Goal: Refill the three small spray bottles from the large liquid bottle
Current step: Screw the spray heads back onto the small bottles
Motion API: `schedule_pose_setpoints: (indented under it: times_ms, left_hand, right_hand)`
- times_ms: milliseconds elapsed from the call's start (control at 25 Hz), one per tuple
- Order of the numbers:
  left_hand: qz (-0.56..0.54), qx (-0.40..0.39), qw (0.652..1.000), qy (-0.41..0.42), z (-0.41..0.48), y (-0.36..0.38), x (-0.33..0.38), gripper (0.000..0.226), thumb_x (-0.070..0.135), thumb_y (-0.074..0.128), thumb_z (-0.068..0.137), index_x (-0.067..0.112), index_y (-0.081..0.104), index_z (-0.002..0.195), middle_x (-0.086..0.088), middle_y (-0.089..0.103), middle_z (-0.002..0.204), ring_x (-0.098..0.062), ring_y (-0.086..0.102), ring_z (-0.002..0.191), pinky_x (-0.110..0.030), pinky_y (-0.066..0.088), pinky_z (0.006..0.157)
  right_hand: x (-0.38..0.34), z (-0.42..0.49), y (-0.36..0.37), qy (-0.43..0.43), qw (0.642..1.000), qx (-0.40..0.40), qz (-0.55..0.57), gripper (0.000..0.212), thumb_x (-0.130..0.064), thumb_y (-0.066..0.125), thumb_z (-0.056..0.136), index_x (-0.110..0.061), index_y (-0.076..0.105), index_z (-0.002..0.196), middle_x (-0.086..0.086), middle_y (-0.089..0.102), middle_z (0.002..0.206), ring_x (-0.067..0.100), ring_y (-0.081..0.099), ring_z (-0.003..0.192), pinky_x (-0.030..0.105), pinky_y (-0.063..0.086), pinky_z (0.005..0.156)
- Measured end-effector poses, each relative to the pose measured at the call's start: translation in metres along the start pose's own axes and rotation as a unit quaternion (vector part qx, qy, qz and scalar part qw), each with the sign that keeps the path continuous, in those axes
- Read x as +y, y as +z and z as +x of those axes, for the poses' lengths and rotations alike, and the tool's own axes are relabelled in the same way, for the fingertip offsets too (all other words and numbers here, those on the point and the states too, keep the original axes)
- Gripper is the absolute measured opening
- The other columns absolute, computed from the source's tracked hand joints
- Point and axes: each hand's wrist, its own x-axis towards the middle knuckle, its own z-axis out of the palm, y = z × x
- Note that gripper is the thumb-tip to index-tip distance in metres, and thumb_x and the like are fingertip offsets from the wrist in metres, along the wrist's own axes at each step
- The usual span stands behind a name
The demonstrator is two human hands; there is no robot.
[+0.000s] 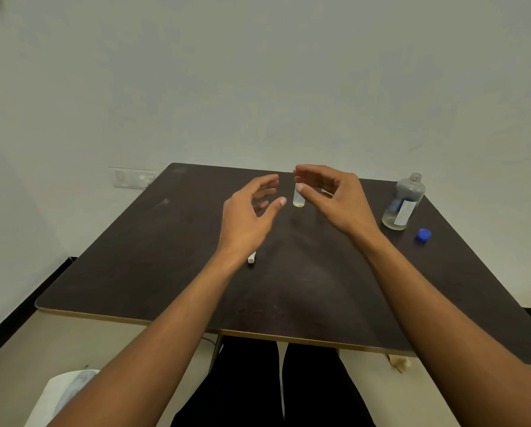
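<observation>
While both hands hang in the air over the dark surface (141,260), a small clear bottle (298,201) stands upright between them, toward 12 o'clock from the person's seat. It has no top on, and a thin yellowish layer lies at its bottom.

The left hand (252,211) is at the bottle's 9 o'clock, just beside it but apart. Its fingers are spread and only loosely bent, and it holds nothing. The right hand (329,195) arches over the bottle from its 3 o'clock, fingers reaching straight above the mouth and the thumb lying across the front of the upper wall. The hand is not clamped round the bottle, and whether the thumb touches the plastic cannot be told.

At about 2 o'clock on the surface, well apart from the hands, stands the large liquid bottle (403,204). It is upright and uncapped, with a label on its side and only a shallow pool of pale liquid inside. Its blue cap (424,234) lies just beside it, at the bottle's 4 o'clock.

A small white piece (252,258) lies on its side near the middle of the surface. It is half hidden under the left wrist — too little shows to say what it is.
</observation>
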Motion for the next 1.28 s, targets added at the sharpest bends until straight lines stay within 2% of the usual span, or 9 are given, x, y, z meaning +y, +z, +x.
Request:
schedule_pose_setpoints:
  times_ms: [280,400,560,640,800,960,1120,1200,1280]
  left_hand:
    - [0.054,0.028,0.998,-0.006,-0.002,-0.029,-0.023,0.043,0.027,0.077,0.092,0.032,0.066,0.133,0.019,0.069,0.124,0.005,0.064,0.114,-0.021,0.053,0.098]
    - [0.111,0.047,0.992,-0.026,-0.002,-0.041,-0.049,0.043,0.033,0.077,0.091,0.036,0.065,0.131,0.022,0.067,0.125,0.003,0.063,0.113,-0.021,0.049,0.099]
    - [0.137,0.029,0.986,-0.089,-0.001,-0.046,-0.082,0.050,0.039,0.077,0.090,0.030,0.061,0.137,0.016,0.063,0.135,0.001,0.061,0.116,-0.024,0.048,0.099]
    - [0.135,0.010,0.984,-0.114,0.000,-0.046,-0.094,0.057,0.038,0.079,0.089,0.024,0.059,0.140,0.010,0.063,0.138,-0.003,0.061,0.119,-0.023,0.048,0.099]
    - [0.127,-0.021,0.980,-0.150,0.002,-0.044,-0.108,0.055,0.032,0.081,0.088,0.022,0.061,0.139,0.006,0.067,0.132,-0.006,0.062,0.116,-0.027,0.050,0.099]
    - [0.119,-0.035,0.981,-0.148,0.005,-0.042,-0.111,0.047,0.027,0.080,0.090,0.023,0.064,0.134,0.009,0.071,0.118,-0.003,0.064,0.103,-0.021,0.047,0.090]
    - [0.106,-0.021,0.983,-0.148,0.010,-0.040,-0.114,0.039,0.020,0.079,0.090,0.020,0.068,0.128,0.004,0.075,0.114,-0.003,0.067,0.099,-0.020,0.054,0.091]
    - [0.104,-0.020,0.983,-0.153,0.011,-0.039,-0.114,0.037,0.019,0.079,0.090,0.019,0.069,0.126,0.004,0.075,0.113,-0.004,0.069,0.099,-0.011,0.050,0.083]
    - [0.105,-0.018,0.982,-0.154,0.011,-0.038,-0.113,0.037,0.019,0.079,0.090,0.019,0.070,0.126,0.004,0.075,0.113,-0.004,0.069,0.100,-0.008,0.048,0.080]
  right_hand:
    - [0.011,-0.002,0.016,-0.011,0.996,-0.024,-0.080,0.034,-0.020,0.074,0.097,-0.022,0.074,0.130,-0.010,0.075,0.123,-0.005,0.069,0.113,0.010,0.051,0.098]
    - [0.022,-0.009,0.036,-0.049,0.985,-0.086,-0.144,0.036,-0.017,0.074,0.097,-0.023,0.073,0.132,-0.008,0.072,0.131,0.003,0.067,0.118,0.020,0.054,0.104]
    - [0.036,-0.016,0.065,-0.132,0.934,-0.222,-0.247,0.048,-0.004,0.071,0.093,-0.025,0.069,0.137,-0.003,0.067,0.143,0.014,0.062,0.132,0.036,0.049,0.114]
    - [0.038,-0.019,0.078,-0.152,0.907,-0.278,-0.277,0.055,0.003,0.066,0.091,-0.024,0.067,0.139,-0.002,0.063,0.148,0.017,0.058,0.137,0.037,0.047,0.116]
    - [0.044,-0.022,0.098,-0.166,0.869,-0.338,-0.320,0.051,-0.001,0.063,0.094,-0.023,0.066,0.140,-0.002,0.055,0.155,0.017,0.050,0.144,0.038,0.046,0.116]
    - [0.052,-0.020,0.103,-0.170,0.851,-0.366,-0.337,0.046,-0.003,0.063,0.096,-0.022,0.069,0.137,0.000,0.056,0.154,0.017,0.047,0.146,0.038,0.044,0.118]
    - [0.056,-0.016,0.106,-0.184,0.845,-0.363,-0.345,0.038,-0.006,0.063,0.099,-0.020,0.071,0.134,0.001,0.061,0.149,0.015,0.048,0.146,0.038,0.041,0.121]
    - [0.055,-0.016,0.106,-0.197,0.845,-0.355,-0.347,0.036,-0.008,0.064,0.100,-0.022,0.071,0.132,0.000,0.063,0.147,0.015,0.050,0.144,0.038,0.044,0.118]
    - [0.054,-0.017,0.105,-0.207,0.853,-0.337,-0.342,0.034,-0.010,0.065,0.099,-0.025,0.072,0.129,-0.003,0.066,0.141,0.013,0.054,0.139,0.039,0.050,0.112]
